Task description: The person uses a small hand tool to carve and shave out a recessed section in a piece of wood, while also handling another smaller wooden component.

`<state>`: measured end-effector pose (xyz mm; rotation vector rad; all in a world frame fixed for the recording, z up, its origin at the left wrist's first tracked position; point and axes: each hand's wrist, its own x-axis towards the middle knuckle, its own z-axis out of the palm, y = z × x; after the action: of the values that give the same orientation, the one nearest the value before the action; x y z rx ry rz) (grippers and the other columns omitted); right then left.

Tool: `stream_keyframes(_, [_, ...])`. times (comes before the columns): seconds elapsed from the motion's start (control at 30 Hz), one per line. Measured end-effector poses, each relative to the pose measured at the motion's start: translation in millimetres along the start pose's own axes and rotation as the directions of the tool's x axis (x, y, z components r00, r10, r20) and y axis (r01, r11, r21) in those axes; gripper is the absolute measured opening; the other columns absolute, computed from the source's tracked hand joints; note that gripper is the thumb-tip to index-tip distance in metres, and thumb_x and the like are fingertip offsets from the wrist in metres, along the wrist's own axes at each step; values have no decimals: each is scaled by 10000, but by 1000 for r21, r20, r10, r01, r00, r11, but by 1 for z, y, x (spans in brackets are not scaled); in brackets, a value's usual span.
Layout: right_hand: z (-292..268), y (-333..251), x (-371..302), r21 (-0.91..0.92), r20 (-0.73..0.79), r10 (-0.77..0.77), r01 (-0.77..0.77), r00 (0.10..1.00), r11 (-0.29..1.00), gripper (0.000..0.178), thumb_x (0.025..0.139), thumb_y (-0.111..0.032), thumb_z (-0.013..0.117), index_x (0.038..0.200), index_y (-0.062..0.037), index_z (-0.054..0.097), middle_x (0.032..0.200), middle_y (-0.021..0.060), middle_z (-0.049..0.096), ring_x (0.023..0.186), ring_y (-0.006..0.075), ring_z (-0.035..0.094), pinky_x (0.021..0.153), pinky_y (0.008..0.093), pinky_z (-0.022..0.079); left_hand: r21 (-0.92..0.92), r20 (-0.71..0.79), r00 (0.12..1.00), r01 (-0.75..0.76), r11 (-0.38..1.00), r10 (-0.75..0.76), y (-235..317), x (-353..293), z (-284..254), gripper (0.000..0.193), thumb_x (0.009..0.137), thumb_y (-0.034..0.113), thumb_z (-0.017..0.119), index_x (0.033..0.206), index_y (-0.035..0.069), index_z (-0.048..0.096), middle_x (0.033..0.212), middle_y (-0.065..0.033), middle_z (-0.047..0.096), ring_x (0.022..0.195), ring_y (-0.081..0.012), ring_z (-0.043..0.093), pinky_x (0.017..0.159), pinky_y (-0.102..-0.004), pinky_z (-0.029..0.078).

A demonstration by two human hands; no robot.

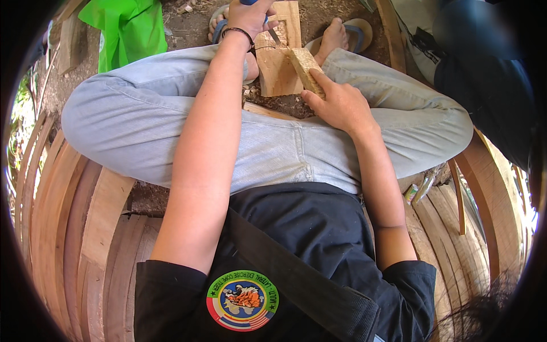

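At the top of the head view, my left hand (246, 18) is closed around a blue-handled chisel (274, 37), whose metal blade slants down to a light wooden board (279, 77). The board lies on the ground between my feet, with a rough, shallow recess cut into its face near the blade. In my right hand (345, 105), a short rectangular wooden block (303, 64) is gripped by its near end. Its far end reaches over the board's right side, close to the chisel's tip. My left fingers partly hide the chisel's handle.
My bent legs in pale jeans (137, 108) frame the board. A bright green bag (128, 28) lies at the far left. Wood chips dot the dirt floor. Long planks (108, 211) stand and lie behind me on both sides. Dark cloth (484, 80) fills the right edge.
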<state>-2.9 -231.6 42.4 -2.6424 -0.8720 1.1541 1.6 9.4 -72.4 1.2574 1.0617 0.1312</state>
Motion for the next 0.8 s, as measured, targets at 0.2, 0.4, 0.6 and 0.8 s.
stream_keyframes(0.2, [-1,0,0,-3,-3,-2,2,1000,1000,546,940,-476,592,1387,-161,585,899,238,740,923,442,716,832,540,564,11,-4,999,-32,999,32,-2,2,2,402,865,444,832,789,108,626,690,-19,643,503,-115,575,445,-264,487])
stream_keyframes(0.4, [-1,-1,-2,-8,-10,-11,11,1000,1000,544,941,-473,591,1383,-155,589,896,238,741,917,441,718,825,539,566,-156,65,996,-57,986,68,-3,1,0,373,876,389,833,763,121,599,663,-1,605,510,-106,573,439,-270,489])
stream_keyframes(0.6, [-1,0,-2,0,-6,-13,13,1000,1000,546,942,-474,590,1381,-149,594,887,238,741,903,440,721,819,536,569,-27,58,998,-17,999,19,0,-10,9,354,883,360,829,755,135,588,660,14,587,508,-99,572,440,-268,492])
stream_keyframes(0.8, [0,2,0,3,-10,-17,17,1000,1000,550,943,-481,592,1379,-147,597,883,237,741,906,440,722,823,532,571,93,102,994,-47,995,38,-1,-13,11,332,890,393,815,814,120,642,688,24,604,531,-88,590,473,-265,505])
